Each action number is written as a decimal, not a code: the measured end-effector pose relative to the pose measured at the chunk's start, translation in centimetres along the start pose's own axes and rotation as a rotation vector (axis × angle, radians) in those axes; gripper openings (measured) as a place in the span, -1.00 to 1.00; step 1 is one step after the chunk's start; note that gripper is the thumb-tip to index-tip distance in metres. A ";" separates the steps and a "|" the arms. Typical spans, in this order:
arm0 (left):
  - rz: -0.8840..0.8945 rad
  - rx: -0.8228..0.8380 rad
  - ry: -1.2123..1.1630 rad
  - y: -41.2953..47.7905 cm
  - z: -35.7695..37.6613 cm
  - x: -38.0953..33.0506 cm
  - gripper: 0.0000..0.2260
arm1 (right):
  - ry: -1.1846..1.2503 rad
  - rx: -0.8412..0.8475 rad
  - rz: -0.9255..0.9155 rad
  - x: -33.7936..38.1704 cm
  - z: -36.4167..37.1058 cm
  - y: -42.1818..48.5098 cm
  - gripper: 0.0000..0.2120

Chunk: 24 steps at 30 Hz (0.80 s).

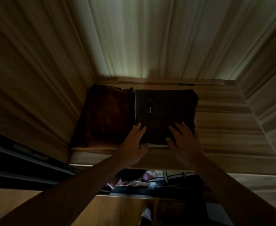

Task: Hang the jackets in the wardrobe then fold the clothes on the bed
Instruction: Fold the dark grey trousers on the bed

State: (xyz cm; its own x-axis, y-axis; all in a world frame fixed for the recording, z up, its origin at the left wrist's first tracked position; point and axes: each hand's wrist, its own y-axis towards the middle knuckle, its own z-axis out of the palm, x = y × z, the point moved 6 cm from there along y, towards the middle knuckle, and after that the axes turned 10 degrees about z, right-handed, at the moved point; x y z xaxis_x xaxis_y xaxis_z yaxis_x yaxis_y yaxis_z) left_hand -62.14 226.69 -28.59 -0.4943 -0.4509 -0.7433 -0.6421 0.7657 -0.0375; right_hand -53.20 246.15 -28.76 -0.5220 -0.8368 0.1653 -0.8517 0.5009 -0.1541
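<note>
A folded dark garment (165,111) with a small white label lies on a wooden wardrobe shelf (223,121). My left hand (134,142) holds its near left corner, fingers on top and thumb at the front edge. My right hand (183,137) rests flat on its near right part, fingers spread. A folded brown garment (106,116) lies right beside it on the left, touching it.
Wooden wardrobe walls close in on the left (36,70), back (166,38) and right (268,95). Below the shelf's front edge hang pinkish clothes (127,181). A wooden floor (117,211) and a foot (146,214) show at the bottom.
</note>
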 end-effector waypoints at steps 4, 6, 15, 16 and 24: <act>0.091 -0.065 -0.056 -4.4 -2.4 -0.9 -0.51 | 0.028 -0.060 -0.124 3.3 -2.7 -3.5 -0.56; 0.043 0.001 -0.056 -6.6 -3.4 -0.4 -0.59 | 0.051 -0.004 -0.166 5.2 -3.0 -5.5 -0.56; -0.056 0.313 0.132 -19.4 -6.7 4.2 -0.66 | 0.136 0.292 -0.124 15.5 -0.5 -15.9 -0.66; -0.064 0.332 0.130 -21.2 -7.4 4.9 -0.67 | 0.113 0.322 -0.114 17.0 -0.1 -17.2 -0.63; -0.011 0.454 0.239 -35.0 -15.4 9.7 -0.74 | 0.035 0.452 -0.172 29.6 0.9 -27.0 -0.60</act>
State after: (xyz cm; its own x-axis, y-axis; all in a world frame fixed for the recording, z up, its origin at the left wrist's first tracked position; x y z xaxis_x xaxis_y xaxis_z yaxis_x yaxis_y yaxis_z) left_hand -53.48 188.51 -24.20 -0.6430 -0.5120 -0.5696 -0.3554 0.8583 -0.3702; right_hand -45.60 207.68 -20.63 -0.3828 -0.8874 0.2568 -0.8247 0.2030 -0.5278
